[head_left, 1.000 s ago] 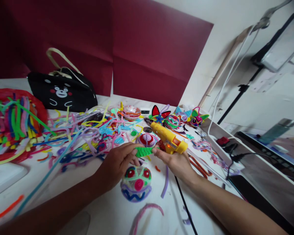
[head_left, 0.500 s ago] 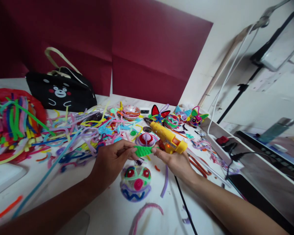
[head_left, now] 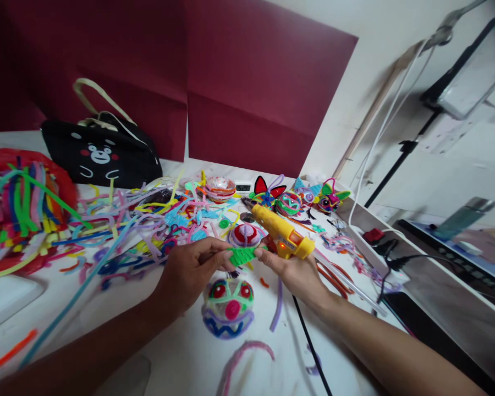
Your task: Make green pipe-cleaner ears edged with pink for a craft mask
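Observation:
My left hand (head_left: pixel 193 267) pinches one end of a small green fuzzy piece (head_left: pixel 242 256), which looks made of pipe cleaners laid side by side. Its other end is between the thumb and fingers of my right hand (head_left: pixel 291 269). That hand also carries a yellow glue gun (head_left: pixel 278 228), nozzle pointing up and left, its orange light lit. Just below the green piece, on the table, sits a round clown-like face (head_left: pixel 229 308) with red eyes, a pink nose and a blue zigzag mouth. Behind the green piece is a red and lilac round piece (head_left: pixel 245 235), partly hidden.
Loose pipe cleaners (head_left: pixel 181 214) cover the table's left and back. A red bag of pipe cleaners (head_left: pixel 68 187) and a black bag (head_left: pixel 103 154) stand at left. Finished faces (head_left: pixel 289 203) line the back. The glue gun's black cord (head_left: pixel 311 346) runs toward me; a power strip (head_left: pixel 390 269) lies right.
Both hands stay almost in place. The green piece is tilted slightly differently between my fingers, and the camera view has shifted a little.

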The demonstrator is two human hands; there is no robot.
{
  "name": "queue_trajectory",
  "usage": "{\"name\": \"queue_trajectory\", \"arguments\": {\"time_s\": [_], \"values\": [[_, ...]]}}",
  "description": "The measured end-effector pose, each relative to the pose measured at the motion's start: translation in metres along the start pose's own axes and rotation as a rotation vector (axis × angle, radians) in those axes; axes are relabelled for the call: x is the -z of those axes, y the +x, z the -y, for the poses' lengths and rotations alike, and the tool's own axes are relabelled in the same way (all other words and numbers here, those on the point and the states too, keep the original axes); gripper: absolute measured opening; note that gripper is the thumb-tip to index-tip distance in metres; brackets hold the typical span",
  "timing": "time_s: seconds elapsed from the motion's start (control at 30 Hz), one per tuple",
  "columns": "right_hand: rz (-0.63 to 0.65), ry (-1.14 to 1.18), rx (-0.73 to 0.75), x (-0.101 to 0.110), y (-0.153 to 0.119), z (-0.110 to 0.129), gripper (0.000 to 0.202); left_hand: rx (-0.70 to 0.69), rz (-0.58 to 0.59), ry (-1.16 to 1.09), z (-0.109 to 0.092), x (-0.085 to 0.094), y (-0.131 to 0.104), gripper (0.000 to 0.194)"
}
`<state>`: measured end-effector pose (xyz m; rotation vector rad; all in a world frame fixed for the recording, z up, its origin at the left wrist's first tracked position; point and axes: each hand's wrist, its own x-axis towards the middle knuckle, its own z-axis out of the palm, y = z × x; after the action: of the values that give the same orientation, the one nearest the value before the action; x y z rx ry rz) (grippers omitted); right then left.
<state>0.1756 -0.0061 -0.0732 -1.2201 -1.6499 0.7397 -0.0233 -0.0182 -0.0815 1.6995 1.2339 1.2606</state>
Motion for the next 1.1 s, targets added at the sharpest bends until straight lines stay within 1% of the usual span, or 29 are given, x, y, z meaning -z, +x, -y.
{"name": "queue_trajectory", "arguments": {"time_s": [0.1, 0.17, 0.23, 0.3, 0.43, 0.63, 0.77, 0.87, 0.97, 1.03, 1.1], "values": [[0.008, 0.052, -0.013, 0.0, 0.001, 0.0, 0.02, 0.018, 0.024, -0.105, 0.005, 0.0, 0.001, 0.013], [0.007, 0.062, -0.024, 0.0, 0.001, 0.001, 0.019, 0.02, 0.044, -0.16, 0.007, 0.0, 0.003, 0.018], [-0.006, 0.046, -0.03, 0.0, 0.002, 0.002, 0.019, 0.015, 0.059, -0.171, 0.007, 0.0, 0.003, 0.026], [-0.014, 0.034, -0.033, 0.001, 0.002, 0.003, 0.02, 0.003, 0.07, -0.148, 0.006, 0.0, 0.003, 0.029], [-0.018, 0.039, -0.043, 0.001, 0.002, 0.004, 0.023, -0.013, 0.042, -0.144, 0.002, 0.0, 0.003, 0.019], [-0.022, 0.065, -0.046, 0.0, 0.002, 0.003, 0.025, 0.003, 0.013, -0.154, 0.003, 0.0, 0.002, 0.014], [-0.016, 0.082, -0.043, 0.001, 0.001, 0.006, 0.025, -0.024, 0.009, -0.061, 0.002, 0.002, 0.002, 0.014], [-0.036, 0.041, -0.004, 0.006, 0.002, 0.009, 0.028, -0.08, -0.056, 0.074, 0.003, 0.006, 0.004, 0.017], [-0.078, -0.012, 0.062, 0.01, 0.0, 0.01, 0.027, -0.173, -0.19, 0.284, 0.004, 0.012, 0.007, 0.018], [-0.076, -0.096, 0.141, 0.01, -0.003, 0.01, 0.024, -0.239, -0.271, 0.412, 0.003, 0.016, 0.008, 0.017], [-0.042, -0.195, 0.249, 0.009, -0.009, 0.01, 0.02, -0.304, -0.33, 0.498, 0.001, 0.019, 0.008, 0.016]]}}
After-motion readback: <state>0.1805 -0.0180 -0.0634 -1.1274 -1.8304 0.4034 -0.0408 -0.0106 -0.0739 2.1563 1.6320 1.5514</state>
